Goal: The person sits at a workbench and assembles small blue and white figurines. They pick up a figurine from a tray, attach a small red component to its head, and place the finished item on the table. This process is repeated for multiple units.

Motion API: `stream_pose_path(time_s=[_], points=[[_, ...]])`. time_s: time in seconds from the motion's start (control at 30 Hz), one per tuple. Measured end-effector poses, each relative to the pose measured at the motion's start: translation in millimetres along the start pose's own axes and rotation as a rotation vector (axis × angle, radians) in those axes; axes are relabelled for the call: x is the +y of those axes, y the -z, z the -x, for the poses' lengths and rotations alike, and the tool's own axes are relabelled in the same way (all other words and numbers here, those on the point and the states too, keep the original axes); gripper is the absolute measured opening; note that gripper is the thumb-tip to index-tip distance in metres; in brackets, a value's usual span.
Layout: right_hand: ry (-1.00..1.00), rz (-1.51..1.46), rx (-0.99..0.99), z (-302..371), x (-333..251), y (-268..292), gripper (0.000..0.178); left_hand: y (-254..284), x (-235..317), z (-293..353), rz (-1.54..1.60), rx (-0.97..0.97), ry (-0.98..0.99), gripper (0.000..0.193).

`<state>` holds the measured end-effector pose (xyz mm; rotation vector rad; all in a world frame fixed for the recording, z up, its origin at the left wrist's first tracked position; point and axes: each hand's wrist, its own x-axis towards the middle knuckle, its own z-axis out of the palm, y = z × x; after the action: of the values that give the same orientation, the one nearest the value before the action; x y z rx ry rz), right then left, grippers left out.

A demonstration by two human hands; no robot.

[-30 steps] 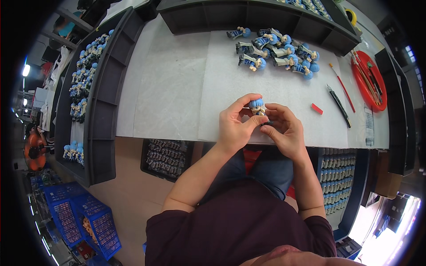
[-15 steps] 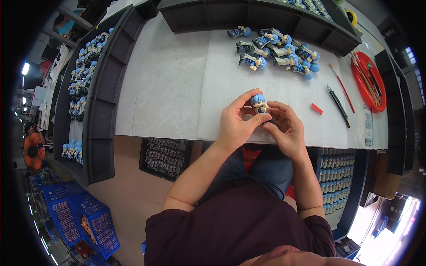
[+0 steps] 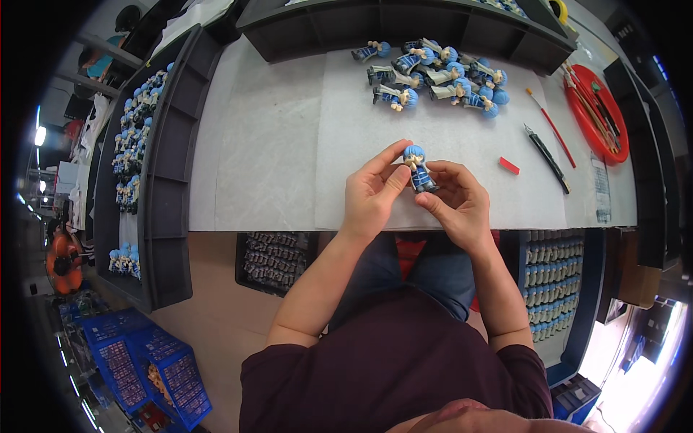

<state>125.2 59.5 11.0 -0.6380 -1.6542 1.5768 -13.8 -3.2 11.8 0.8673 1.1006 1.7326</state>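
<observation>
A small figurine with light-blue hair and a dark-blue outfit is held upright over the near part of the table. My left hand pinches its upper body between thumb and fingers. At its base, the thumb and fingers of my right hand close on the feet from the other side. Beyond my hands lies a loose heap of similar blue-haired figurines, most of them on their sides. To the right of my right hand rests a small red block.
A black pen-like tool and a thin red-handled brush lie at right, near a red oval tray of brushes. Dark bins stand at the left and far edge. Below the table's right side sits a blue crate of figurines.
The figurine has turned in my fingers, so its whole front, down to the feet, now shows. My left thumb has moved up from its lower body. The whole view has shifted slightly.
</observation>
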Motion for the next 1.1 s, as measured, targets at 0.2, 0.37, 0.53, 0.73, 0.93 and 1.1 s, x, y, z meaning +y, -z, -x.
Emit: stream_pose_path(time_s=[0.2,0.37,0.53,0.73,0.93,1.1], points=[[0.009,-0.04,-0.013,-0.7,0.6,1.4,0.041,-2.7,-0.8,-0.9,-0.067,0.026,0.006,0.036],[0.022,-0.028,-0.018,-0.8,-3.4,2.3,0.042,-0.8,-3.1,-0.9,-0.113,0.02,-0.029,0.031],[-0.014,-0.005,-0.037,0.4,-0.8,3.4,0.043,-0.4,-6.4,-0.3,-0.144,0.051,-0.065,0.029],[-0.09,-0.048,-0.027,0.0,-2.0,5.5,0.043,1.0,-6.8,-0.3,-0.101,0.006,-0.084,0.035],[-0.203,-0.267,-0.074,-6.1,-6.5,12.4,0.04,-0.5,-7.6,-1.1,-0.075,-0.095,-0.144,0.052],[-0.194,-0.239,-0.122,-8.6,-6.3,12.2,0.037,3.8,-11.2,-2.3,-0.149,-0.104,-0.194,0.06]])
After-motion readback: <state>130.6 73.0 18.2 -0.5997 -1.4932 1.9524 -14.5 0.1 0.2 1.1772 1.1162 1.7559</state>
